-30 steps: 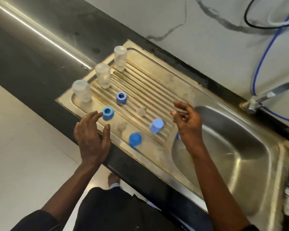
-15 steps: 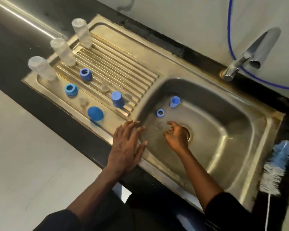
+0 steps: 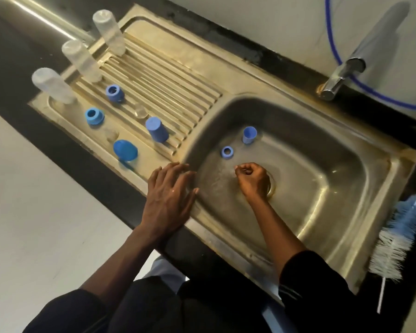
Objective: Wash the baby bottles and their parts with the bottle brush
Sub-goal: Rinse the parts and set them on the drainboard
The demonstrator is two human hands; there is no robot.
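Head view, three bottles (image 3: 82,61), one brush (image 3: 399,236), left fingers (image 3: 173,173) flat, right fingers (image 3: 247,169) curled, grasp unclear

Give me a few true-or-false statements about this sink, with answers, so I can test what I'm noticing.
1. Three clear bottles stand on the draining board. True.
2. The right hand holds the bottle brush. False: the brush lies on the counter to the right of the sink. The hand is down in the basin, fingers curled.
3. A blue cap and a blue ring lie in the basin. True.
4. The left hand is inside the basin. False: it rests flat on the sink's front rim.
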